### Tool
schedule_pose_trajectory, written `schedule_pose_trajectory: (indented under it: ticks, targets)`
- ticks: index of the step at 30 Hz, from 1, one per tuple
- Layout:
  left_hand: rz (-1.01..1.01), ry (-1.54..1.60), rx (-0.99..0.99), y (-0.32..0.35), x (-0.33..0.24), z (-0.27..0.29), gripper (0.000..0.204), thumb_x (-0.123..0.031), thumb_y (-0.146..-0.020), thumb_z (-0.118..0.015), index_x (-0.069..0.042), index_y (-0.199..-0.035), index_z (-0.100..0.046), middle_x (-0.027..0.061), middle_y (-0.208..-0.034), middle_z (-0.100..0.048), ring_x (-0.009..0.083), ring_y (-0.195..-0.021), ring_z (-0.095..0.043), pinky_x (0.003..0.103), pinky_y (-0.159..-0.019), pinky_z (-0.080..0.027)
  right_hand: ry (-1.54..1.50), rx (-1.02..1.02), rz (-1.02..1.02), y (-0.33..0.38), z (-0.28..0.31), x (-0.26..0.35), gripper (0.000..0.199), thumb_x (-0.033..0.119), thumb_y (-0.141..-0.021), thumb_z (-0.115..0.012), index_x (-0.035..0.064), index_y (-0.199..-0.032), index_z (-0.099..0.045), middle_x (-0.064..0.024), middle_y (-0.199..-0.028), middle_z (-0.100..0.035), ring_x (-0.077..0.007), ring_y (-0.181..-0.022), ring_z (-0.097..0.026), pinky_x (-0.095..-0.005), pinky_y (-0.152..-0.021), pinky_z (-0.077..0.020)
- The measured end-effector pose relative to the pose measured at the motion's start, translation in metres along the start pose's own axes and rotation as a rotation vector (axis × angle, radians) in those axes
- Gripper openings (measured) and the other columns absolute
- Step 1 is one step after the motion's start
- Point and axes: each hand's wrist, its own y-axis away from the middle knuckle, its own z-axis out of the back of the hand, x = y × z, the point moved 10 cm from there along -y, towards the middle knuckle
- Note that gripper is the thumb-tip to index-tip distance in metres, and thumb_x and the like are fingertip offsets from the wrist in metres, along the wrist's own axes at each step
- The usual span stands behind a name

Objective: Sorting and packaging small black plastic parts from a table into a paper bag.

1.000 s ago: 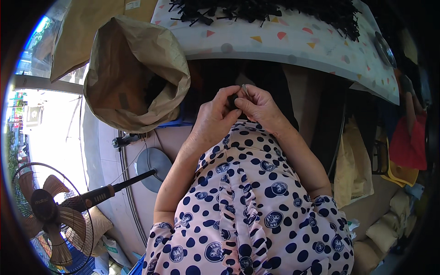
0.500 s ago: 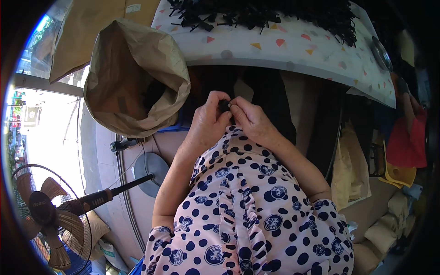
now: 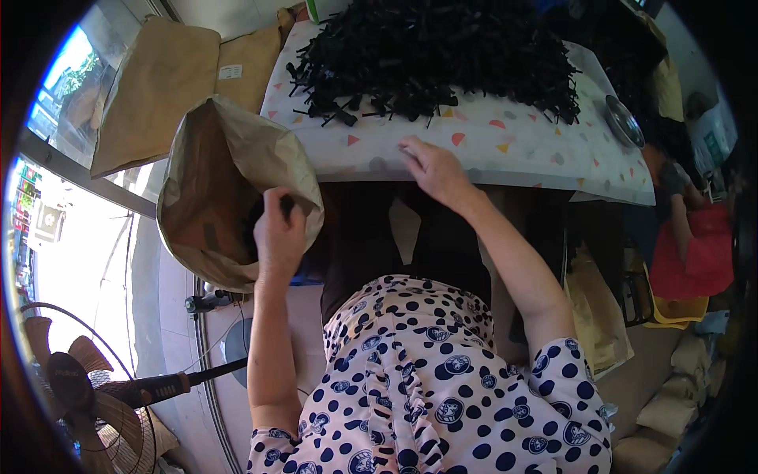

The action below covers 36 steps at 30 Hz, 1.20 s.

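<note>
My left hand (image 3: 278,237) is over the near right rim of a large brown paper bag (image 3: 296,170). A small black piece (image 3: 287,207) shows between its closed fingers; its exact kind is hard to make out. Dark contents are partly visible deeper in the bag. My right hand (image 3: 442,175) reaches over the front edge of the table (image 3: 371,166), fingers forward and slightly apart, with nothing visible in them. Beyond its fingertips, a big heap of small black parts with thin stems (image 3: 434,67) covers the back of the patterned tabletop.
A round metal dish (image 3: 624,122) sits at the table's right end. Flat brown cardboard (image 3: 158,87) leans behind the bag. A standing fan (image 3: 87,379) is at lower left. On the right are a person in red (image 3: 695,253), a yellow container (image 3: 671,304) and several tan bags (image 3: 667,407).
My hands were together at my lap around a small black piece. They have parted: the left moved to the bag with a black piece, the right forward over the table edge.
</note>
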Motion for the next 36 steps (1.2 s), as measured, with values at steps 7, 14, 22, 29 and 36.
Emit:
schedule_pose_trajectory:
  ticks: [7, 14, 22, 29, 36]
  targets:
    - [0.061, -0.169, -0.018, 0.008, 0.082, 0.035, 0.034, -0.007, -0.083, -0.057, -0.003, -0.116, -0.050, 0.0199, -0.105, -0.059, 0.0373, -0.098, -0.058, 0.043, -0.084, -0.045, 0.605, 0.239, -0.058, -0.043, 0.011, -0.086, 0.018, 0.016, -0.089, -0.048, 0.0128, -0.104, -0.058, -0.0113, -0.100, -0.061, -0.0314, -0.088, -0.063, -0.0433, -0.073, -0.0506]
    - [0.025, -0.028, 0.083, 0.009, 0.054, 0.007, 0.035, -0.005, -0.082, -0.059, -0.003, -0.116, -0.051, 0.0186, -0.118, -0.051, 0.0383, -0.109, -0.051, 0.041, -0.091, -0.043, -0.135, -0.085, -0.198, -0.062, 0.053, -0.099, 0.011, 0.019, -0.091, -0.056, 0.0091, -0.095, -0.056, -0.0036, -0.077, -0.060, -0.0189, -0.065, -0.058, -0.0314, -0.052, -0.0437]
    - [0.025, 0.346, 0.195, 0.016, -0.001, -0.012, 0.034, -0.006, -0.084, -0.060, -0.003, -0.117, -0.052, 0.0146, -0.106, -0.060, 0.0209, -0.071, -0.062, 0.030, -0.064, -0.050, -1.115, -0.262, -0.620, -0.029, 0.053, -0.131, 0.010, 0.024, -0.095, -0.054, 0.0132, -0.096, -0.054, 0.0013, -0.075, -0.056, -0.0066, -0.054, -0.047, -0.0193, -0.043, -0.0306]
    - [0.190, 0.783, 0.450, 0.026, -0.028, -0.072, 0.067, -0.004, -0.083, -0.064, -0.001, -0.140, -0.028, 0.0180, -0.109, -0.054, 0.0137, -0.075, -0.060, 0.025, -0.066, -0.050, -0.894, 0.243, -0.332, 0.040, -0.040, 0.049, 0.009, 0.016, -0.098, -0.049, 0.0101, -0.101, -0.055, 0.0030, -0.077, -0.053, -0.0033, -0.058, -0.045, -0.0174, -0.048, -0.0310]
    - [0.188, 0.740, 0.600, 0.058, -0.015, -0.117, 0.058, -0.002, -0.079, -0.064, -0.001, -0.131, -0.039, 0.0081, -0.081, -0.059, 0.0127, -0.071, -0.060, 0.025, -0.062, -0.049, -0.965, 0.342, -0.307, 0.081, -0.093, 0.060, 0.005, 0.010, -0.097, -0.050, 0.0053, -0.098, -0.052, 0.0025, -0.074, -0.047, -0.0040, -0.058, -0.042, -0.0174, -0.050, -0.0342]
